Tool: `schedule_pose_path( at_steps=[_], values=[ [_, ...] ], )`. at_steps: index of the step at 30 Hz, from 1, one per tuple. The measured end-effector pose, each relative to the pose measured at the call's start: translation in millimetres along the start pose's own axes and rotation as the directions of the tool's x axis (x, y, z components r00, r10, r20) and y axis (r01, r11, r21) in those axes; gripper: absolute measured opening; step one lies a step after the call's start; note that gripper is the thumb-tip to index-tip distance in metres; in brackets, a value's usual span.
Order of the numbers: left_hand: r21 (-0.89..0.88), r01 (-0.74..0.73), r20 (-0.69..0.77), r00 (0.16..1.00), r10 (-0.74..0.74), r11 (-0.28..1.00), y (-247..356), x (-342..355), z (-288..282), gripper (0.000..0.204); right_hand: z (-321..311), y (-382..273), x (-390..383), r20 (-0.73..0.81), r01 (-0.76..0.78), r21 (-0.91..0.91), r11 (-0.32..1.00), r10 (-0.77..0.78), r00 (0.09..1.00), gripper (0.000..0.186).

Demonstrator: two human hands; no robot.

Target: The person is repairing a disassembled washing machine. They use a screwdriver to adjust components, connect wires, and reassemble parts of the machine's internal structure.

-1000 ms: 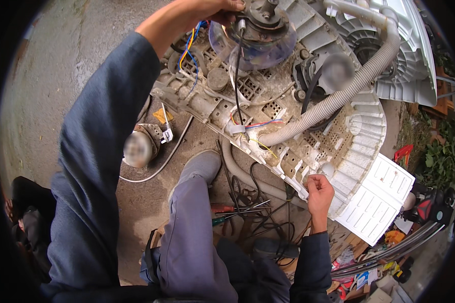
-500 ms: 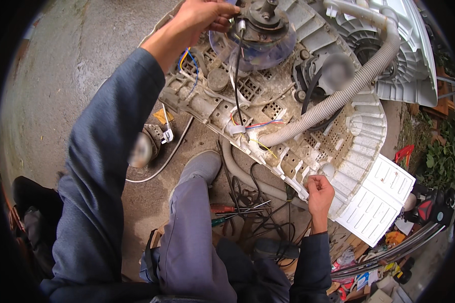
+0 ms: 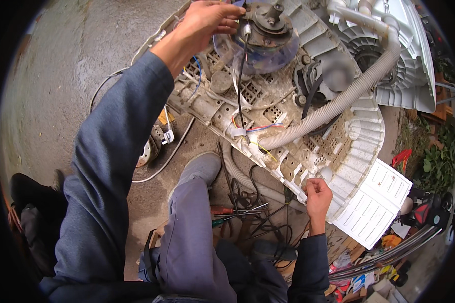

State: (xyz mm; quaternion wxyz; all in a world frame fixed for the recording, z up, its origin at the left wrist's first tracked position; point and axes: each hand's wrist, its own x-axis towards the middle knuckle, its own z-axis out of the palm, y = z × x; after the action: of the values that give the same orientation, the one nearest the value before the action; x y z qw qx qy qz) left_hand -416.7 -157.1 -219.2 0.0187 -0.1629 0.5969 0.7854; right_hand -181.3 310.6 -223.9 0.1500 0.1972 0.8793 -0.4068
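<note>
A dirty, pale plastic machine base [image 3: 356,144], probably a washing machine's, lies tilted before me. At its far part a dark metal shaft assembly [image 3: 270,22] sits above a clear bluish plastic piece [image 3: 255,65]. My left hand [image 3: 207,25] is closed at the assembly's left edge, thumb and fingers pressed against it; the exact contact is partly hidden. A black cable [image 3: 242,76] runs from the assembly down to the base's near edge. My right hand [image 3: 318,197] pinches the base's near right rim. A grey corrugated hose [image 3: 338,103] crosses the base.
Tangled black cables [image 3: 263,217] and screwdrivers [image 3: 222,209] lie by my shoes. Left of the base are a white plug [image 3: 168,136] and a round metal part [image 3: 149,151]. A white slotted panel [image 3: 374,202] and scattered clutter [image 3: 359,272] are at right; a large white tub [image 3: 409,76] stands behind.
The left hand and shaft assembly appear slightly lower and further right. My right hand appears slightly lower, still at the rim. Part of this comes from a small view shift.
</note>
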Motion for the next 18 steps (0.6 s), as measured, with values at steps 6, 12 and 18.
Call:
schedule_pose_path(
  at_steps=[6, 12, 18],
  values=[
    [0.098, -0.065, -0.014, 0.998, 0.066, 0.993, 1.0, -1.8, 2.9, 0.028, 0.1, -2.4, -0.7, -0.002, -0.014, 0.012, 1.000, 0.014, 1.000, 0.010],
    [0.120, -0.069, -0.081, 0.994, 0.079, 0.990, 8.9, -10.9, 12.6, 0.027, 0.6, 5.1, 1.4, -0.009, 0.003, 0.005, 1.000, -0.003, 1.000, 0.010],
    [0.076, -0.068, -0.146, 0.986, 0.079, 0.995, 9.8, -9.6, 19.6, 0.023, 1.0, 7.5, 1.0, -0.017, 0.012, 0.030, 0.999, -0.012, 1.000, 0.008]
  ],
)
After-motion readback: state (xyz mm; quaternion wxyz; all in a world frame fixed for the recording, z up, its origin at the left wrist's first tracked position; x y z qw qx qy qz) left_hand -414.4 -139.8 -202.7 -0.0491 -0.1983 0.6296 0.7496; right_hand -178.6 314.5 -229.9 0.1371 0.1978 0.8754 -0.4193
